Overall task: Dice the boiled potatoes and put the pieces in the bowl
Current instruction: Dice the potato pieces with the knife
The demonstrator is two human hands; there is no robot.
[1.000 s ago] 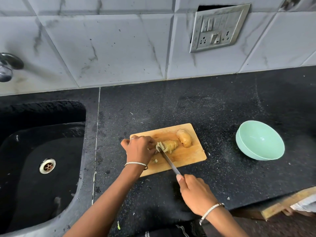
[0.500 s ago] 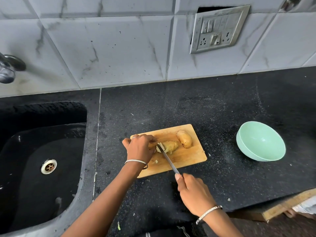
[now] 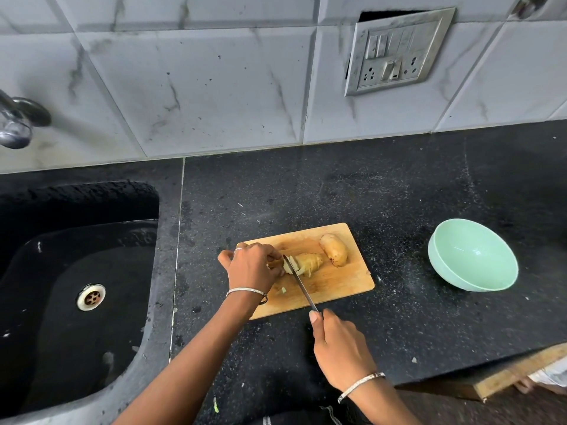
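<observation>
A wooden cutting board [image 3: 343, 286] lies on the black counter. On it a partly sliced potato [image 3: 308, 262] lies next to a whole potato [image 3: 333, 254]. My left hand [image 3: 251, 266] holds the sliced potato's left end with curled fingers. My right hand [image 3: 339, 349] grips a knife [image 3: 299, 282] by its handle, and the blade's far end sits in the potato beside my left fingers. A small cut piece [image 3: 283, 290] lies on the board near my left wrist. The mint-green bowl [image 3: 441, 273] stands to the right, with nothing in it.
A deep black sink [image 3: 76, 302] with a metal drain fills the left side, a tap [image 3: 17, 121] above it. A tiled wall with a switch plate [image 3: 395, 53] rises behind the counter. A wooden edge [image 3: 518, 374] juts out at the lower right.
The knife blade has shifted slightly along the sliced potato. My left hand keeps its hold on the potato's end. The bowl and whole potato have not moved.
</observation>
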